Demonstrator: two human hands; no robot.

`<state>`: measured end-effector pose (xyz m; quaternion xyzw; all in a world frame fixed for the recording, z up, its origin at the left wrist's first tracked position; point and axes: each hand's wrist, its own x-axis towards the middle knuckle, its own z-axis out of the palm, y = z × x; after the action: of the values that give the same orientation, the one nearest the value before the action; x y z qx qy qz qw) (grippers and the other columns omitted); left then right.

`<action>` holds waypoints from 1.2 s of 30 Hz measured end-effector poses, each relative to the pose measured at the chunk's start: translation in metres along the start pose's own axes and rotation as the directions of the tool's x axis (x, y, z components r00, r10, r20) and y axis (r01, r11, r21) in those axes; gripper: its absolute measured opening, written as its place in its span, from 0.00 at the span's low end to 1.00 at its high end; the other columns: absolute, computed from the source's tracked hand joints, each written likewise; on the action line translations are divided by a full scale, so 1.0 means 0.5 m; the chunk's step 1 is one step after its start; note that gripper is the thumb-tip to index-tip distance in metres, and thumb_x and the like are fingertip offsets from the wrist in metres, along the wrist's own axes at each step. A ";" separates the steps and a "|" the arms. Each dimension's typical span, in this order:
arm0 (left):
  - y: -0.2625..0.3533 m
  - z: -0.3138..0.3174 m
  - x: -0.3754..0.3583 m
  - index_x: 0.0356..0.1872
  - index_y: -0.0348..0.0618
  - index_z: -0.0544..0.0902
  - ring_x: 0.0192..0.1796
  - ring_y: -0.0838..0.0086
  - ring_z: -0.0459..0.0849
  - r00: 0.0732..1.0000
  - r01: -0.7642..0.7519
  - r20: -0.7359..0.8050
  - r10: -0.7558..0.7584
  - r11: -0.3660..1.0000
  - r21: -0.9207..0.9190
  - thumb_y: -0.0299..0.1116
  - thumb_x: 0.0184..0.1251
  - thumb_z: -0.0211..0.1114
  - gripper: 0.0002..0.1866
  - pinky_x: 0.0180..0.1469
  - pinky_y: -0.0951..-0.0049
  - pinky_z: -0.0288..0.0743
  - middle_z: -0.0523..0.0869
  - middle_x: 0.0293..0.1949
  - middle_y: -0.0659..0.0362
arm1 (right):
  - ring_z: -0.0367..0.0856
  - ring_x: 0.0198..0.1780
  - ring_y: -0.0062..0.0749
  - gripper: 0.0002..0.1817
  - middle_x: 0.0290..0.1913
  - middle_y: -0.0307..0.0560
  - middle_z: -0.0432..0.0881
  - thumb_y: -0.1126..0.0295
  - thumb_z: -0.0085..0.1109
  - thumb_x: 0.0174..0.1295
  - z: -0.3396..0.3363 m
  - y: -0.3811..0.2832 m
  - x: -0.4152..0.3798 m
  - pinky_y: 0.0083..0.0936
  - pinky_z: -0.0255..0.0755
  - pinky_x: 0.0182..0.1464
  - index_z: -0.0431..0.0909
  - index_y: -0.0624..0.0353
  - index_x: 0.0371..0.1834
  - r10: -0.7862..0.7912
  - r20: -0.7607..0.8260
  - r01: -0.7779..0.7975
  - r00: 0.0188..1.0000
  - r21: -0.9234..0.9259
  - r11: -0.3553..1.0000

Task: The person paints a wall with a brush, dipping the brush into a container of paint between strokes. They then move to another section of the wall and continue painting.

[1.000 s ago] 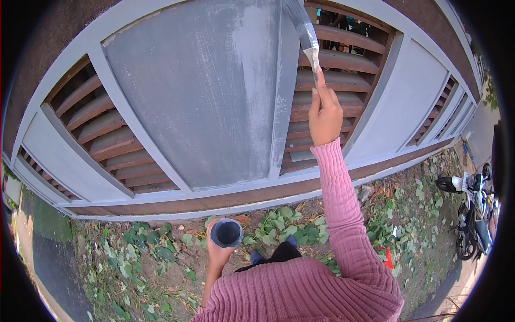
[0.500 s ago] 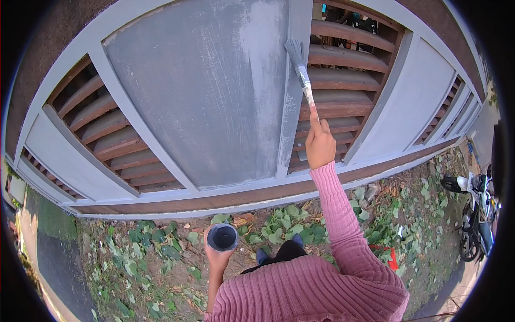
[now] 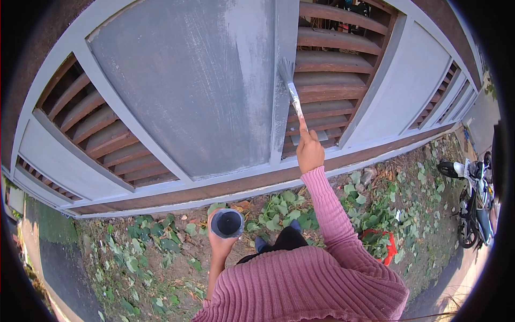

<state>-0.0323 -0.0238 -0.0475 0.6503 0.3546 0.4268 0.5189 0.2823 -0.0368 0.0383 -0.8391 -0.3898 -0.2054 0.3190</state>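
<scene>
My right hand (image 3: 310, 153) is closed round the handle of a paintbrush (image 3: 293, 95), index finger stretched along it. The grey bristles touch the upright wooden post (image 3: 280, 102) between a panel and the slats. Patchy grey paint covers the large panel (image 3: 188, 91), with a paler streak near its right side. Low on the left, my left hand (image 3: 219, 244) grips a cup (image 3: 227, 222) with dark grey paint inside; its rim is smeared grey.
Brown louvre slats (image 3: 335, 80) fill the opening right of the post, and more slats (image 3: 91, 118) lie left of the panel. Leafy plants (image 3: 284, 206) cover the ground at the wall's foot. A red-edged bag (image 3: 391, 249) lies at right, and a motorcycle (image 3: 475, 198) stands beyond.
My right hand and the paintbrush have moved down along the post. The view has shifted slightly, and my left hand still holds the cup.
</scene>
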 end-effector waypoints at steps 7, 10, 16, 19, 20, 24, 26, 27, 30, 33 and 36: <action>0.003 0.003 -0.003 0.50 0.36 0.72 0.53 0.66 0.74 0.999 0.011 0.033 -0.010 1.000 -0.026 0.29 0.32 0.77 0.36 0.58 0.68 0.66 0.73 0.51 0.55 | 0.77 0.28 0.54 0.30 0.32 0.53 0.75 0.75 0.47 0.60 0.014 0.005 -0.041 0.44 0.73 0.28 0.61 0.42 0.67 0.070 0.120 -0.072 0.990 0.013 0.997; 0.007 0.009 -0.001 0.50 0.37 0.73 0.54 0.66 0.74 0.998 -0.011 0.061 0.011 1.000 0.000 0.28 0.33 0.77 0.36 0.58 0.68 0.67 0.73 0.51 0.55 | 0.78 0.28 0.54 0.29 0.33 0.53 0.75 0.75 0.48 0.60 0.031 0.011 -0.063 0.44 0.73 0.29 0.62 0.42 0.67 0.062 0.119 -0.064 0.991 0.007 0.998; 0.028 0.027 0.001 0.50 0.37 0.73 0.53 0.67 0.75 0.995 -0.014 0.094 0.015 1.000 -0.018 0.28 0.33 0.77 0.36 0.58 0.68 0.68 0.73 0.52 0.55 | 0.81 0.27 0.52 0.33 0.36 0.53 0.77 0.73 0.49 0.58 0.076 0.025 -0.116 0.43 0.77 0.29 0.58 0.38 0.69 0.131 0.254 -0.115 0.958 -0.080 0.990; 0.026 0.032 0.003 0.51 0.37 0.73 0.53 0.67 0.75 0.993 -0.028 0.111 0.032 0.999 -0.030 0.28 0.33 0.77 0.36 0.57 0.68 0.68 0.73 0.51 0.55 | 0.80 0.29 0.55 0.34 0.35 0.56 0.77 0.75 0.46 0.59 0.094 0.038 -0.143 0.47 0.76 0.31 0.54 0.37 0.70 0.156 0.338 -0.139 0.928 -0.075 0.987; 0.027 0.033 0.003 0.51 0.37 0.73 0.53 0.67 0.75 0.993 -0.023 0.115 0.026 0.999 -0.029 0.28 0.33 0.77 0.36 0.57 0.68 0.68 0.73 0.51 0.55 | 0.80 0.29 0.55 0.34 0.35 0.56 0.77 0.75 0.46 0.59 0.103 0.044 -0.152 0.47 0.76 0.31 0.54 0.37 0.70 0.162 0.342 -0.143 0.926 -0.078 0.987; 0.035 0.040 0.008 0.53 0.38 0.71 0.53 0.69 0.75 0.992 -0.010 0.123 0.021 0.996 -0.087 0.27 0.33 0.77 0.38 0.58 0.69 0.68 0.74 0.51 0.56 | 0.82 0.36 0.52 0.36 0.39 0.55 0.78 0.74 0.48 0.58 0.127 0.066 -0.190 0.45 0.78 0.38 0.53 0.37 0.71 0.216 0.497 -0.176 0.841 -0.128 0.976; 0.034 0.041 0.011 0.53 0.36 0.70 0.48 0.74 0.78 0.989 -0.089 0.116 0.095 0.995 -0.049 0.25 0.39 0.77 0.35 0.53 0.72 0.72 0.78 0.48 0.57 | 0.81 0.36 0.56 0.34 0.37 0.59 0.79 0.75 0.46 0.58 0.164 0.097 -0.226 0.47 0.76 0.38 0.56 0.34 0.69 0.216 0.581 -0.183 0.784 -0.116 0.976; 0.027 0.039 0.010 0.54 0.36 0.70 0.48 0.75 0.78 0.985 -0.117 0.121 0.119 0.993 -0.023 0.25 0.39 0.77 0.36 0.53 0.72 0.72 0.78 0.48 0.57 | 0.81 0.45 0.50 0.33 0.46 0.55 0.79 0.74 0.47 0.58 0.160 0.100 -0.229 0.43 0.77 0.46 0.58 0.39 0.69 0.269 0.710 -0.224 0.651 -0.160 0.961; 0.043 0.038 0.003 0.54 0.36 0.70 0.49 0.75 0.78 0.986 -0.118 0.114 0.121 0.992 -0.034 0.25 0.39 0.77 0.36 0.53 0.72 0.72 0.78 0.48 0.57 | 0.79 0.50 0.47 0.31 0.50 0.54 0.78 0.73 0.46 0.59 0.281 0.201 -0.327 0.39 0.77 0.49 0.59 0.41 0.69 0.292 0.835 -0.156 0.466 -0.248 0.956; 0.043 0.024 0.000 0.55 0.37 0.70 0.49 0.75 0.78 0.987 -0.122 0.101 0.123 0.992 -0.011 0.26 0.39 0.77 0.36 0.54 0.73 0.72 0.77 0.49 0.57 | 0.78 0.53 0.46 0.31 0.52 0.54 0.77 0.73 0.45 0.59 0.281 0.200 -0.357 0.38 0.75 0.53 0.58 0.41 0.69 0.275 0.861 -0.099 0.428 -0.258 0.961; 0.032 0.015 -0.001 0.54 0.37 0.70 0.49 0.74 0.78 0.988 -0.126 0.089 0.123 0.992 0.028 0.26 0.39 0.77 0.36 0.54 0.73 0.72 0.77 0.49 0.57 | 0.78 0.51 0.49 0.31 0.50 0.58 0.78 0.73 0.46 0.58 0.235 0.180 -0.299 0.39 0.75 0.53 0.60 0.43 0.68 0.283 0.853 -0.168 0.438 -0.231 0.958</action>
<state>-0.0254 -0.0303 -0.0325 0.6979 0.2973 0.4235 0.4952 0.2725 -0.0776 -0.1678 -0.8851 -0.3703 0.2772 0.0504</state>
